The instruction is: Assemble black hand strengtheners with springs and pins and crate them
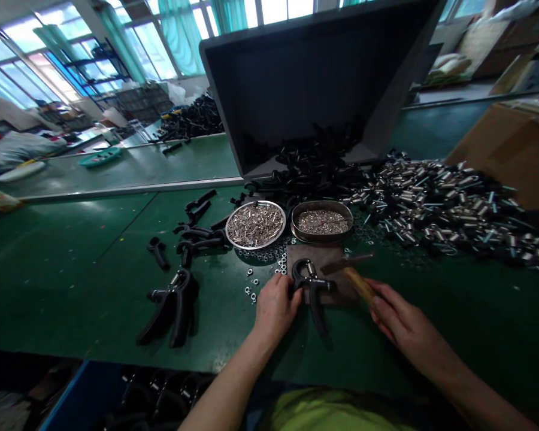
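My left hand [276, 303] is closed round one handle of a black hand grip with a metal spring [312, 281], which lies over a flat metal plate [296, 254]. In my right hand [397, 317] is the wooden handle of a hammer [362, 287]; its head is above the plate, just right of the spring. Beyond the plate are a round dish of small metal pins [256, 224] and an oval tin of small metal parts [322, 222]. Small metal rings [250, 272] lie loose near my left hand.
Assembled black grips [175, 308] stand at the left, with loose black handles [202, 239] behind them. A large grey bin [296, 90] lies tipped at the back, black parts spilling out. Springs and bolts [453, 209] are heaped at the right beside a cardboard box [512, 152].
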A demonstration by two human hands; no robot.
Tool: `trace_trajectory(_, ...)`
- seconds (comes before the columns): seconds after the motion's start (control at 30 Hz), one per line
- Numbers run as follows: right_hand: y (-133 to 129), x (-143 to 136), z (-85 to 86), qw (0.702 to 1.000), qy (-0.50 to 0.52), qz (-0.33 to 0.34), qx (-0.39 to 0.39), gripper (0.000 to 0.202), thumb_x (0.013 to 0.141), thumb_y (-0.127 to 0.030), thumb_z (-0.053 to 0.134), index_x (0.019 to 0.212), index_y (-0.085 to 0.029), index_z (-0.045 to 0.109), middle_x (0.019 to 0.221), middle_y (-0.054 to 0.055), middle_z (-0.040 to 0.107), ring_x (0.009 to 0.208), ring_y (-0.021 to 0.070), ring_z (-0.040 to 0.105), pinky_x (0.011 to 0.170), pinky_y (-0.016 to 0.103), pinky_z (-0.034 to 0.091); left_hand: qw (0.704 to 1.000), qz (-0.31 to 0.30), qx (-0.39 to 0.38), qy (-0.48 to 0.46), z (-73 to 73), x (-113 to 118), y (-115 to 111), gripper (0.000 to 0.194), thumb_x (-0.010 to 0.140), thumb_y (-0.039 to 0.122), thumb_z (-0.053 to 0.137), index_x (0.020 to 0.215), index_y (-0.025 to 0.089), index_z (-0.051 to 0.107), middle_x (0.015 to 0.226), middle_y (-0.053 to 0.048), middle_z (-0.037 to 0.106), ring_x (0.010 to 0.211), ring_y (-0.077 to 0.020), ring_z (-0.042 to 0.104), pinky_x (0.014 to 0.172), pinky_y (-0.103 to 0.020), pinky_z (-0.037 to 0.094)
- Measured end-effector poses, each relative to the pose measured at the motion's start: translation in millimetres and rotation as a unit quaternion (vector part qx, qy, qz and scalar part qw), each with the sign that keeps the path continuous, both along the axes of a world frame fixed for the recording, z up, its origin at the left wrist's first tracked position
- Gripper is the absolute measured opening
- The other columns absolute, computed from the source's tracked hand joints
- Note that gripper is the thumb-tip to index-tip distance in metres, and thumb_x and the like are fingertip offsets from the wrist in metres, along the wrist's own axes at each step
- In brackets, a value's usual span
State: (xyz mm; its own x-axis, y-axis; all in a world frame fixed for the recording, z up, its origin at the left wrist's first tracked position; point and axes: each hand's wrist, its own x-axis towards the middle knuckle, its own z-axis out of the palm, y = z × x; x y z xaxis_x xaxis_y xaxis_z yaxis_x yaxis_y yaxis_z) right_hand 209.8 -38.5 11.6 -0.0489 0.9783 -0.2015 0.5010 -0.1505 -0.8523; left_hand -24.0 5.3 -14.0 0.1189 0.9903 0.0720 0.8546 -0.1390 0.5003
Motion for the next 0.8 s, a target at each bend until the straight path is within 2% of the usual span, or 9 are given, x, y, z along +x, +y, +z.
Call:
trace_trajectory(0.1, 16, -14, 9.6, 0.975, -0.114, 0.101, 0.163, 0.042, 0.094, -0.034, 0.030, 0.132, -0.025, 0.045, 0.112, 0.008, 0.065, 0.095, 0.0217, 0.064, 0.078, 0.035, 0.053, 1.000, 0.002, 0.004, 0.010, 1.5, 1, 0, 0.012, 0.082, 0.027, 0.056, 0.089, 0.017, 0.060, 0.088, -0.005, 0.062, 0.078, -0.0178, 0.059, 0.070, -0.027, 0.045)
trace_trajectory(0.23, 28, -13, -3.3, 0.928, -0.256, 0.190, 0.192, 0.042, 0.094, -0.025, 0.028, 0.131, -0.024, 0.047, 0.120, 0.007, 0.063, 0.091, 0.0219, 0.067, 0.075, 0.036, 0.055, 1.000, -0.002, -0.002, 0.025, 4.3, 1, -2, 0.014, 0.081, 0.024, 0.057, 0.093, 0.017, 0.060, 0.089, -0.006, 0.063, 0.079, -0.0187, 0.059, 0.071, -0.028, 0.046)
trace_trajectory(0.37, 21, 22, -25.3, 0.891, -0.363, 0.128, 0.240, 0.042, 0.097, -0.032, 0.027, 0.133, -0.024, 0.045, 0.121, 0.007, 0.062, 0.088, 0.0206, 0.067, 0.066, 0.032, 0.055, 0.999, -0.048, 0.001, -0.019, 8.8, -3, 0, 0.032, 0.081, 0.017, 0.052, 0.112, 0.023, 0.059, 0.093, -0.006, 0.063, 0.083, -0.0194, 0.060, 0.075, -0.030, 0.046)
trace_trajectory(0.47, 13, 59, -36.9, 0.835, -0.483, 0.060, 0.255, 0.043, 0.095, -0.037, 0.030, 0.131, -0.024, 0.050, 0.098, 0.008, 0.068, 0.069, 0.0216, 0.064, 0.045, 0.031, 0.047, 0.980, -0.027, -0.053, -0.192, 11.7, -4, 4, 0.032, 0.082, 0.020, 0.054, 0.112, 0.025, 0.063, 0.091, -0.005, 0.064, 0.081, -0.0181, 0.060, 0.074, -0.029, 0.046)
trace_trajectory(0.5, 12, 70, -38.5, 0.819, -0.510, 0.051, 0.258, 0.042, 0.094, -0.038, 0.032, 0.127, -0.023, 0.054, 0.091, 0.008, 0.067, 0.068, 0.0227, 0.063, 0.044, 0.031, 0.045, 0.955, -0.003, -0.097, -0.280, 12.4, -3, 5, 0.031, 0.081, 0.023, 0.056, 0.112, 0.023, 0.063, 0.088, -0.005, 0.065, 0.077, -0.0174, 0.060, 0.070, -0.028, 0.047)
trace_trajectory(0.57, 16, 84, -36.9, 0.808, -0.519, 0.051, 0.273, 0.040, 0.093, -0.038, 0.035, 0.115, -0.020, 0.062, 0.089, 0.010, 0.066, 0.077, 0.0255, 0.062, 0.050, 0.033, 0.047, 0.868, 0.050, -0.201, -0.452, 13.9, 3, 6, 0.034, 0.079, 0.030, 0.061, 0.111, 0.018, 0.063, 0.082, -0.005, 0.065, 0.067, -0.0158, 0.060, 0.060, -0.026, 0.048)
trace_trajectory(0.63, 31, 86, -28.1, 0.823, -0.482, 0.059, 0.294, 0.037, 0.092, -0.037, 0.038, 0.107, -0.019, 0.065, 0.098, 0.011, 0.065, 0.091, 0.0267, 0.059, 0.064, 0.036, 0.050, 0.763, 0.100, -0.282, -0.572, 16.1, 12, 2, 0.039, 0.076, 0.031, 0.065, 0.111, 0.014, 0.062, 0.084, -0.007, 0.067, 0.066, -0.0154, 0.061, 0.058, -0.026, 0.049)
trace_trajectory(0.7, 56, 76, -14.2, 0.843, -0.434, 0.068, 0.310, 0.033, 0.092, -0.034, 0.039, 0.104, -0.018, 0.066, 0.102, 0.010, 0.065, 0.097, 0.0253, 0.057, 0.075, 0.037, 0.048, 0.684, 0.129, -0.327, -0.639, 19.6, 21, -6, 0.041, 0.072, 0.027, 0.069, 0.110, 0.011, 0.063, 0.093, -0.010, 0.068, 0.076, -0.0164, 0.064, 0.071, -0.028, 0.051)
trace_trajectory(0.8, 110, 48, 7.6, 0.868, -0.378, 0.101, 0.305, 0.029, 0.091, -0.027, 0.042, 0.096, -0.016, 0.069, 0.098, 0.009, 0.068, 0.097, 0.0236, 0.056, 0.083, 0.036, 0.045, 0.635, 0.117, -0.354, -0.677, 26.9, 29, -21, 0.047, 0.070, 0.022, 0.071, 0.115, 0.011, 0.062, 0.106, -0.012, 0.068, 0.097, -0.0183, 0.063, 0.094, -0.030, 0.044)
